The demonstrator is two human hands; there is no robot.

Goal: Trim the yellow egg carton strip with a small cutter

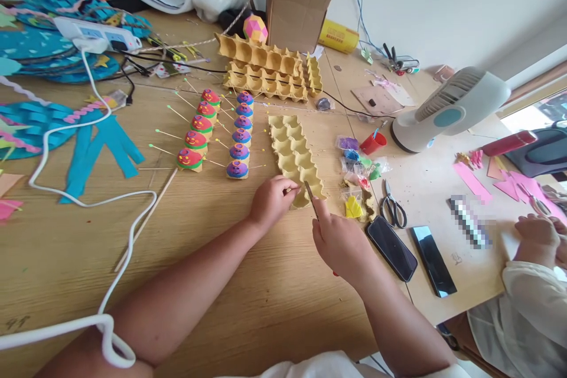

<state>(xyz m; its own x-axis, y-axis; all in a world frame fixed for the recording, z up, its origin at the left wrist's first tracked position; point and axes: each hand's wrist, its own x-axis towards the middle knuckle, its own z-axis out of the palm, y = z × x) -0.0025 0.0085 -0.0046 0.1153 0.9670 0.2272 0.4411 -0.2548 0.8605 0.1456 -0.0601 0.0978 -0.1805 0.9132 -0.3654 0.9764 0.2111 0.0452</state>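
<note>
A pale cardboard egg carton [292, 147] lies lengthwise on the table in front of me, its cups facing up. My left hand [272, 204] pinches the carton's near left edge between thumb and fingers. In my right hand [339, 239] is a slim knife [309, 191], its blade pointing away from me over the carton's near cups. A bit of red shows beneath that hand, perhaps the handle's end. Left of the carton stand two rows of painted carton-cup figures: a red and green row [201, 124] and a blue and purple row [241, 136], with thin feelers sticking out.
More egg cartons [266, 71] lie at the back. Right of my work are clay bags [353, 207], a red cup [373, 142], scissors [392, 207], two phones [392, 248] and a white fan [447, 106]. A white cable [128, 248] crosses my left arm. Another person's hands [538, 236] rest at right.
</note>
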